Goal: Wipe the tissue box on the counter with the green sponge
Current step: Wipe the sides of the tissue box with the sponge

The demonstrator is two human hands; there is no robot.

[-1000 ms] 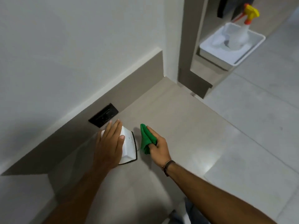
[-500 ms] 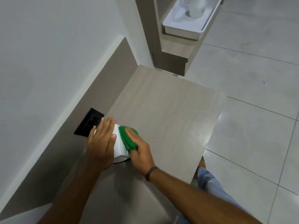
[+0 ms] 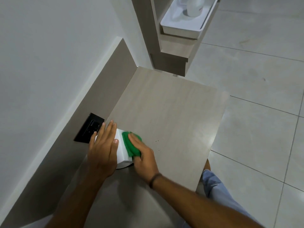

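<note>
A white tissue box [image 3: 122,152] stands on the pale wood counter [image 3: 167,116], close to the back panel. My left hand [image 3: 103,148] lies flat over the box's top and left side, fingers spread, holding it down. My right hand [image 3: 144,159] presses a green sponge [image 3: 130,143] against the box's right face. Most of the box's top is hidden under my left hand.
A black wall socket [image 3: 89,128] sits in the grey back panel just left of the box. A white tray [image 3: 181,28] with a spray bottle [image 3: 195,7] rests on a shelf at the far end. The counter's right edge drops to the tiled floor [image 3: 256,129].
My right hand brought the green sponge from beside the box onto its right face. My left hand stayed on the box. The head moved, shifting the view.
</note>
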